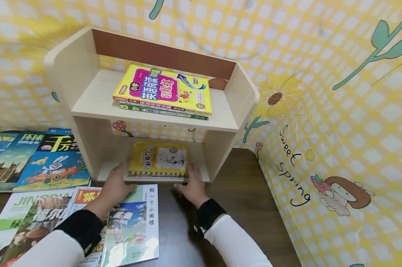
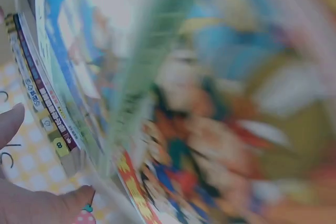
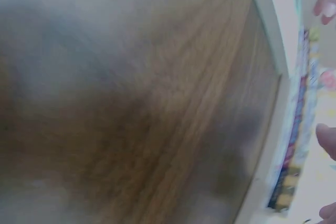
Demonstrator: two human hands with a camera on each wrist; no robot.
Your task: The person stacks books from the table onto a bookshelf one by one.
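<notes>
- Here, your left hand (image 1: pixel 115 185) and right hand (image 1: pixel 192 185) flank the thin yellow paperback book (image 1: pixel 159 160).
- Fingers pinch its edges, squaring it inside the pale wooden shelf (image 1: pixel 87 107).

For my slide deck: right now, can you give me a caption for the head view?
Both hands, left hand and right hand, hold a yellow book on the wooden shelf's lower level.

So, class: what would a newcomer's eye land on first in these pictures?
Probably the pale wooden shelf unit at the centre, with a bright yellow book lying flat on its upper shelf. Below, the left hand and right hand flank a yellow book stack in the lower compartment.
</notes>
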